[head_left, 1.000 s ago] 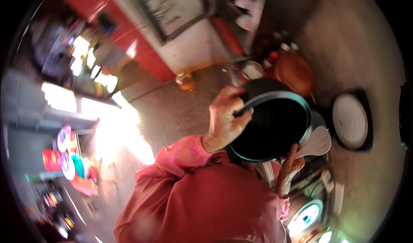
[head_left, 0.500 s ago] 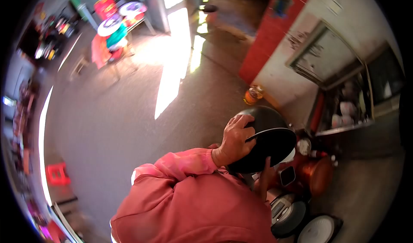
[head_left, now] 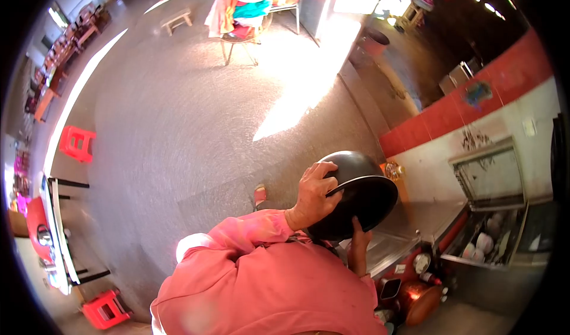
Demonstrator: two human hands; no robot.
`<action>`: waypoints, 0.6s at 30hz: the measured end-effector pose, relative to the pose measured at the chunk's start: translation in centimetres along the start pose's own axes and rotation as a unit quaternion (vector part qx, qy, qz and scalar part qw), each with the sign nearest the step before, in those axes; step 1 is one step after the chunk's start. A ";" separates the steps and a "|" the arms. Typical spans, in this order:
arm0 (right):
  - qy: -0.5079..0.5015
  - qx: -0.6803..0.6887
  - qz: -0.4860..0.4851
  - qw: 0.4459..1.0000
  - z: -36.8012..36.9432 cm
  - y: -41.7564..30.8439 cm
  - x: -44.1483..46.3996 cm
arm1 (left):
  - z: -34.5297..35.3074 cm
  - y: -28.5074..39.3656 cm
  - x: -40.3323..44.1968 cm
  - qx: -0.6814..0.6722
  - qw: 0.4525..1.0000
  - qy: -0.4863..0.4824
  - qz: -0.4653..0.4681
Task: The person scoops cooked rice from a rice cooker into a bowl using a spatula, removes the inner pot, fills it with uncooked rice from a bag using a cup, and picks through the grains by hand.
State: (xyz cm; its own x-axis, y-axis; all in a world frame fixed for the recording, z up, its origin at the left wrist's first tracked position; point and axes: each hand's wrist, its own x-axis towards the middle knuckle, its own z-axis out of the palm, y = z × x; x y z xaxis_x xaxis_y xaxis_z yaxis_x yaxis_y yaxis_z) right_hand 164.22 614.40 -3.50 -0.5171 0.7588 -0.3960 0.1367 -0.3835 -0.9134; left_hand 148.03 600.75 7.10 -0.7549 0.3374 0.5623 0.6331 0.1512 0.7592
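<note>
A round black pot (head_left: 371, 201) is tilted on its side in front of my body, its dark opening toward me. My left hand (head_left: 313, 195) grips the pot at its left rim, with fingers bent over the edge. On the lower right, my right hand (head_left: 360, 243) touches the pot's rim from below; much of this hand is hidden by the pot and my sleeve. The inside of the pot is too dark to make out.
A counter at right bears a brown-orange round pot (head_left: 418, 302) and bottles. An open cabinet (head_left: 487, 234) holds bowls. Red stools (head_left: 77, 144) stand at left near a table (head_left: 62, 234). A clothes-laden chair (head_left: 240, 32) stands ahead. An oil bottle (head_left: 393, 170) is beyond the pot.
My view has swung left, from the counter toward the open floor. The pot has come along in my hands. The white slotted spatula seen by my right hand earlier no longer shows.
</note>
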 end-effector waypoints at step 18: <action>-0.039 -0.196 0.019 0.980 17.5 2.5 11.5 | -18.5 -19.7 6.7 -0.085 0.952 0.003 -0.294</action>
State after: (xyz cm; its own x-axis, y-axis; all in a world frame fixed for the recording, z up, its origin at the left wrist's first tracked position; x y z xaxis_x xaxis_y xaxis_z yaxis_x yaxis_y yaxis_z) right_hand 143.80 612.94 -8.67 -0.5656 0.7002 -0.4358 0.4636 -0.1672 -0.8701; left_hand 127.31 582.90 1.99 -0.9717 0.2349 0.0254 0.0645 0.1602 0.9850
